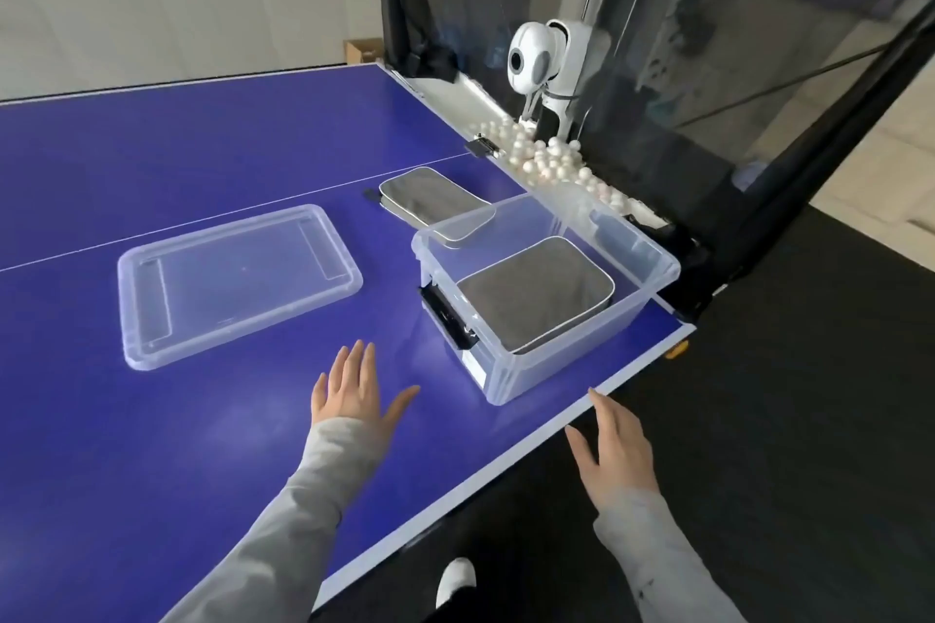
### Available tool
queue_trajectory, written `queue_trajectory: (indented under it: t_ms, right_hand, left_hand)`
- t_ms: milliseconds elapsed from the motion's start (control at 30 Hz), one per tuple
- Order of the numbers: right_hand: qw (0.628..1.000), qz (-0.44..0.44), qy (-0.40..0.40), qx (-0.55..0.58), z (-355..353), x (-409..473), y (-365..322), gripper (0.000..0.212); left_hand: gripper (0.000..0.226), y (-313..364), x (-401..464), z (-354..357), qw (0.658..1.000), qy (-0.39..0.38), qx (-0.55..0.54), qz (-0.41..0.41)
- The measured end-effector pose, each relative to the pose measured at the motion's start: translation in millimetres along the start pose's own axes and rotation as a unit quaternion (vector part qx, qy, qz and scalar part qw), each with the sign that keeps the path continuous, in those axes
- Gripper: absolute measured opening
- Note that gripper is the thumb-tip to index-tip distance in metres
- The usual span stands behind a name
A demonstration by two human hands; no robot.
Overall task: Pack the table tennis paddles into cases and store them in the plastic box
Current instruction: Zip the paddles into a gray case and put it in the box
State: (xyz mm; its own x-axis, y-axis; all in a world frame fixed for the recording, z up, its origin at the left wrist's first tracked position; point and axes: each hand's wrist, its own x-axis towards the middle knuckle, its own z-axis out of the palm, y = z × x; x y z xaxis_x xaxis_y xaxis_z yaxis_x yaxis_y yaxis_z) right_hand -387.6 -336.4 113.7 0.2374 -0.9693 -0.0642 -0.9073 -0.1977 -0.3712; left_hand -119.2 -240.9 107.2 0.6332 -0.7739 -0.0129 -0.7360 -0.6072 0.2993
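- Head view looks down on a blue table tennis table, with both grey-sleeved forearms reaching forward from the lower edge.
- Left hand is palm down over the table surface, fingers straight and slightly spread, thumb splayed toward the right, holding nothing; whether it touches the surface cannot be told.
- Right hand is at the table's near edge, fingers extended and loose, their tips toward the white edge line; it grips nothing.
- Clear plastic box sits open near the table's right corner, just ahead of the hands, its long axis running from near-left to far-right.
- One grey case lies flat inside the box, its long side following the box's length.
- Second grey case lies flat on the table just behind the box, partly seen through the box wall, its long axis running from far-left to near-right.
- Clear lid lies on the table to the left of the box, well apart from it.
- White balls fill a tray beyond the table, below a white ball machine.
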Motion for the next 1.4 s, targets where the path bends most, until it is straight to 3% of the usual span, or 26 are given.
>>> queue_trajectory:
  t_ms: [333,600,800,900,1167,1400]
  right_hand:
    - [0.992,-0.122,0.022,-0.02,-45,150,-19,0.052]
    - [0.979,-0.197,0.01,-0.056,-52,268,-57,0.05]
    - [0.966,-0.246,-0.027,-0.071,-49,381,-96,0.05]
    - [0.959,-0.27,-0.041,-0.072,-41,438,-117,0.049]
    - [0.935,-0.288,-0.159,-0.134,26,554,-165,0.05]
    - [0.917,-0.211,-0.267,-0.209,98,605,-189,0.075]
  left_hand:
    - [0.081,73,139,2,0.993,0.017,-0.1,-0.052]
    - [0.078,101,230,-2,0.987,0.025,-0.112,-0.112]
    - [0.07,125,270,14,0.957,-0.027,-0.182,-0.224]
    - [0.061,131,274,22,0.935,-0.006,-0.202,-0.291]
    - [0.055,136,275,28,0.914,0.056,-0.201,-0.348]
    - [0.057,133,276,31,0.9,0.081,-0.21,-0.373]
